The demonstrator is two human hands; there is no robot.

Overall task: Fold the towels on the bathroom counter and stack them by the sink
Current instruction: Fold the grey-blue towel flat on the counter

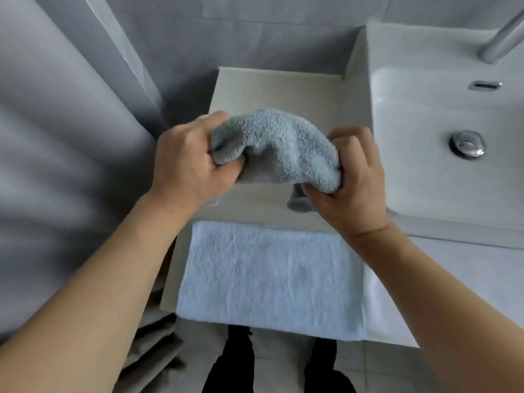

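Both hands hold a grey towel (276,146) bunched up above the counter (241,86). The left hand (188,163) grips its left end, the right hand (351,177) clenches its right end. A folded pale blue towel (269,276) lies flat at the counter's near edge, beside the sink (425,131), whose basin holds only a metal drain plug (467,144).

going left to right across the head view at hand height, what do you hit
left hand → grey towel held between both hands → right hand → sink basin → drain plug
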